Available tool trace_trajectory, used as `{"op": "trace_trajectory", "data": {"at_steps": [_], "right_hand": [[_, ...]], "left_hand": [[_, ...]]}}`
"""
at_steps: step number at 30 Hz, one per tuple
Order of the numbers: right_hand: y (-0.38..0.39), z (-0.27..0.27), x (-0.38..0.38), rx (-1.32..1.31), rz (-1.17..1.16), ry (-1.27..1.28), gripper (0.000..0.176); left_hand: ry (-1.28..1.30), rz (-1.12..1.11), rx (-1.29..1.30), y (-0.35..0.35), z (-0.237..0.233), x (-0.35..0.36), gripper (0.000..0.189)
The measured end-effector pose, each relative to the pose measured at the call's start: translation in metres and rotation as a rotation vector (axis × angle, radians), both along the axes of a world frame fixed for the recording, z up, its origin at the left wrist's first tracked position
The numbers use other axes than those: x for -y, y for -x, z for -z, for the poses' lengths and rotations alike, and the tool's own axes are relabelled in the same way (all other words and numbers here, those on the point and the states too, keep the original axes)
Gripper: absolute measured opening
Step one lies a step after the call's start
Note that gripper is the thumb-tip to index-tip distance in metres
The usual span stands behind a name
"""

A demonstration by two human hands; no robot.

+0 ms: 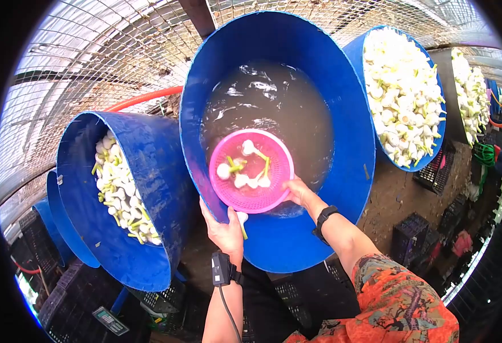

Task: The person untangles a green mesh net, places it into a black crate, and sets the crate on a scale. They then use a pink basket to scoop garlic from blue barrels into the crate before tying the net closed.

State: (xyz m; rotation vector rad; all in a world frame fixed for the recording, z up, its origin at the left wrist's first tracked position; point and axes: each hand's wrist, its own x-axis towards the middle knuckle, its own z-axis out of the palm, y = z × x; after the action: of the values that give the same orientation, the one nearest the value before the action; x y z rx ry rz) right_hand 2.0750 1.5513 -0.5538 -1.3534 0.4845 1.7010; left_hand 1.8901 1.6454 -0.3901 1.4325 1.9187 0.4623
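Wire mesh (125, 46) stretches behind a red hose (145, 99), while black crates (409, 235) sit on the dirt floor (393, 200) near a pink cloth (462, 243).

Murky water (314, 128) lies open beyond the pink basket (253, 207). The middle barrel's blue wall (351, 114) (high all round) hems me in.
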Motion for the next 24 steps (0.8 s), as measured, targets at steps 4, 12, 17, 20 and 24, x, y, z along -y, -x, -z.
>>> {"op": "trace_trajectory", "data": {"at_steps": [4,12,17,20,24], "right_hand": [[-0.006,-0.013,-0.015,-0.142,0.210,-0.085,0.066],[-0.099,-0.090,-0.113,1.227,0.077,-0.372,0.079],[-0.120,-0.097,-0.144,1.771,-0.360,-0.166,0.084],[-0.112,-0.063,-0.145,1.760,-0.833,0.088,0.088],[-0.084,-0.014,-0.149,1.447,-0.814,0.276,0.093]], "left_hand": [[-0.025,0.013,-0.011,0.002,0.003,0.001,0.072],[-0.064,0.052,-0.020,0.009,0.012,0.005,0.071],[-0.013,0.026,0.004,0.006,0.003,0.003,0.070],[0.043,-0.014,0.044,0.006,0.000,0.000,0.070],[0.027,-0.012,0.051,0.003,-0.001,0.000,0.070]]}}
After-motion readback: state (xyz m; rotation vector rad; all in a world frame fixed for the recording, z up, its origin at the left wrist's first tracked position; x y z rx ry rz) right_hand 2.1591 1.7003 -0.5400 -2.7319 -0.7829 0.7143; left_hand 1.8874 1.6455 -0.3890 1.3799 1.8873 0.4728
